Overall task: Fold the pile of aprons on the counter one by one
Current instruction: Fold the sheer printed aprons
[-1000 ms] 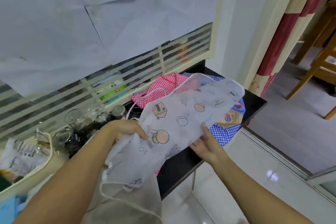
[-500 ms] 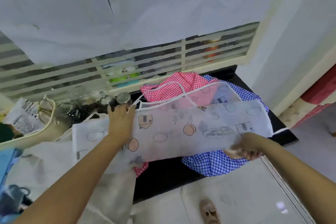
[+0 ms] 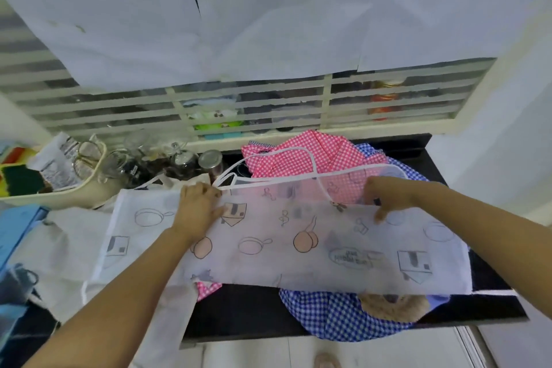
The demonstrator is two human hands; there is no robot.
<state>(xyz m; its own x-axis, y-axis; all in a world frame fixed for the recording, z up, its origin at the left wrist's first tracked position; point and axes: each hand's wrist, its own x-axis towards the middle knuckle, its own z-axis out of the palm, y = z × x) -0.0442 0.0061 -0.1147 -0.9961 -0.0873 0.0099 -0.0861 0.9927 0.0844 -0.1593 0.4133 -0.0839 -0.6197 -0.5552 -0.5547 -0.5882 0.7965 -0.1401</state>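
Right hand (image 3: 388, 193) — now atop white apron (image 3: 298, 248)

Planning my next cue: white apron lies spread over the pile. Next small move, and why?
Probably fold the neck strap down onto the white apron: it loops out over the pink checked apron, and left hand and right hand sit at that edge.

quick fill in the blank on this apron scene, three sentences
1. The left hand and right hand both touch the printed apron, whose cloth is ____.
2. The checked apron hanging over the front edge of the counter is ____.
3. The glass jars stand to the ____ of the pink apron.
Missing words: white; blue; left.
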